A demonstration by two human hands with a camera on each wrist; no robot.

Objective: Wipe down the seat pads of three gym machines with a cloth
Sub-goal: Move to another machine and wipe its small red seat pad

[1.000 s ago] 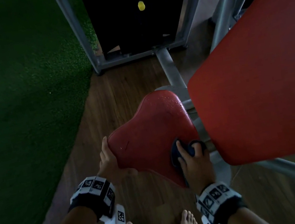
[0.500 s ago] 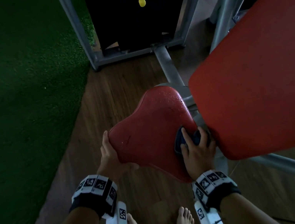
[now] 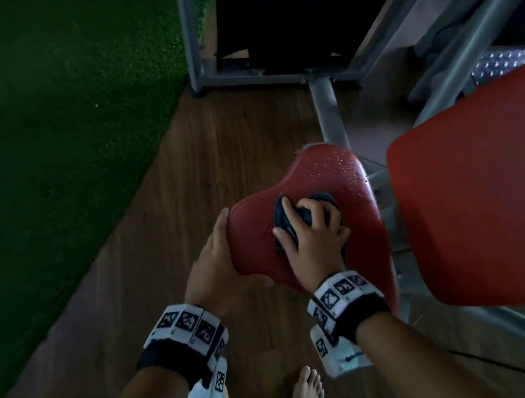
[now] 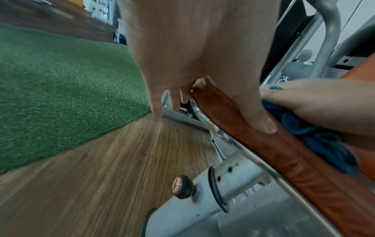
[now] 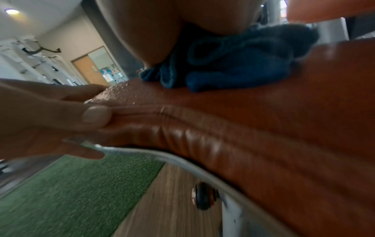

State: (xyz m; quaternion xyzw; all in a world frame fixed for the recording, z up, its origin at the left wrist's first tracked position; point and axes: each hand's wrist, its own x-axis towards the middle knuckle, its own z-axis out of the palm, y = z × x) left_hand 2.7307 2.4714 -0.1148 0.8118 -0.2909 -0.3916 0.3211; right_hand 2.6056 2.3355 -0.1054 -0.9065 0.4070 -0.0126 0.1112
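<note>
On red seat pad (image 3: pixel 349 184), right hand (image 3: pixel 313 239) pressing cloth (image 3: pixel 286 215)

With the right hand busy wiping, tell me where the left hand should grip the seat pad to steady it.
Grip the seat pad at its near left edge, coming from the left over the wood floor. That rim is bare, rounded and thin enough to pinch, with open space beneath. The left hand holds there, thumb on top, fingers under, apart from the cloth under the right hand.
</note>
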